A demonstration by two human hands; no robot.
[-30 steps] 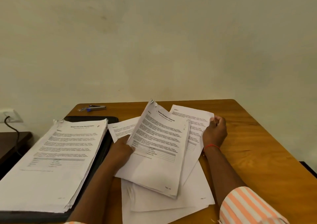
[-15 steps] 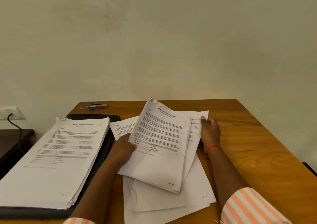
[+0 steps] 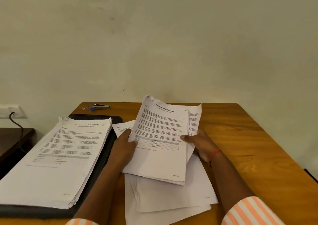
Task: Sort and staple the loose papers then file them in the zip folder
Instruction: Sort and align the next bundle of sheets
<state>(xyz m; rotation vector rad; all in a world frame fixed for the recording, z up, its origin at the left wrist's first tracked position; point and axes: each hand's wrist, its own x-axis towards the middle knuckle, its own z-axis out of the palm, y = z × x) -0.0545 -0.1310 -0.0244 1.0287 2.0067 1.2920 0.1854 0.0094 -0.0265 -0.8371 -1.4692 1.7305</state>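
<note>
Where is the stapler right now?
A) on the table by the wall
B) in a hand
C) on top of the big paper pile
A: the stapler lies on the table near the wall, while the left hand and right hand hold the paper bundle.

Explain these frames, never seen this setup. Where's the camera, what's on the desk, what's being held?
No robot here: a person works with bare hands. All frames come from one wide camera worn on the head, looking forward and down; the biggest is the current moment. The left hand and right hand each grip a side of a bundle headed Sample Education Transcript, raised above loose sheets on the table. To the left, a thick stack lies on a black folder. A stapler sits near the table's far edge, untouched.
</note>
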